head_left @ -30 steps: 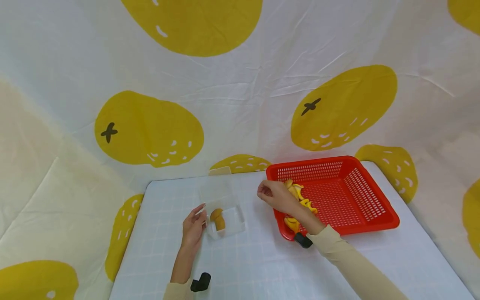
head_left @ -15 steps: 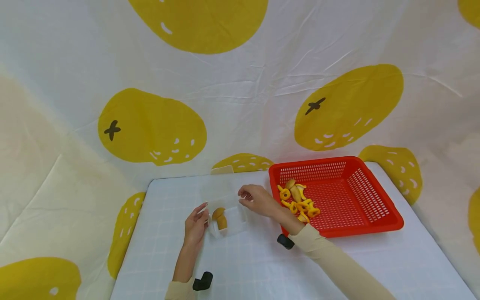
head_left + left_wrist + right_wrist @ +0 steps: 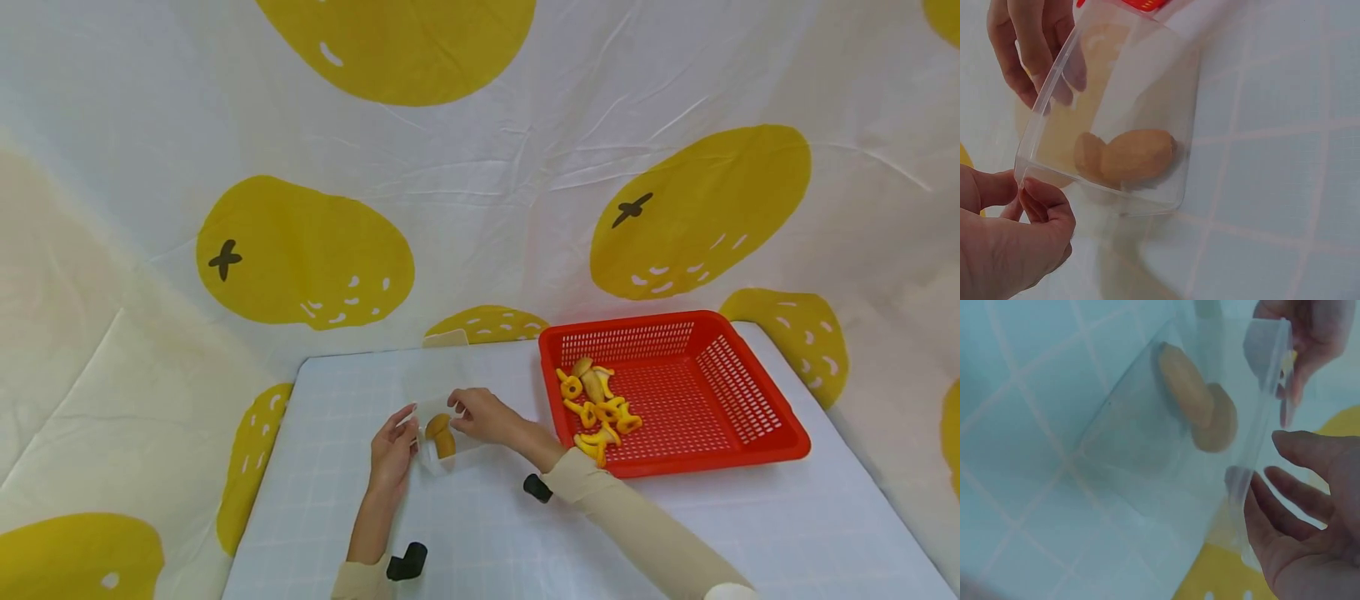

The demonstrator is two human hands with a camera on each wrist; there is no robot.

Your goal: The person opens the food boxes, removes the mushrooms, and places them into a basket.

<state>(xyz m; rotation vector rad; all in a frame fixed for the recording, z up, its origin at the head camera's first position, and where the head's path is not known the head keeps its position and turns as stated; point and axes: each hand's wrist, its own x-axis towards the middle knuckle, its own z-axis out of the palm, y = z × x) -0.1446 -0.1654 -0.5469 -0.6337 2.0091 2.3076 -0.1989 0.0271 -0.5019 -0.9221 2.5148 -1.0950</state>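
Observation:
A clear plastic box point(image 3: 437, 468) rests on the table, with one brown-capped mushroom point(image 3: 444, 440) lying in it. My left hand point(image 3: 393, 447) is at the box's left side; in the left wrist view its thumb and fingertips pinch the corner of the rim point(image 3: 1045, 94). My right hand point(image 3: 483, 418) is over the box's far right side, fingers loosely bent. In the right wrist view that hand point(image 3: 1310, 550) has its thumb apart from the fingers, which overlap the clear plastic edge, and nothing shows between them.
To the right stands a red plastic basket point(image 3: 712, 462). Gathered at its left end are several yellow trumpet-shaped mushrooms point(image 3: 628, 422) and a brown mushroom point(image 3: 592, 382). Behind the table hangs a white cloth point(image 3: 480, 233) printed with large yellow fruit shapes.
My right hand has moved left from the basket's edge to over the clear box, uncovering the mushrooms in the basket. The left hand has stayed at the box.

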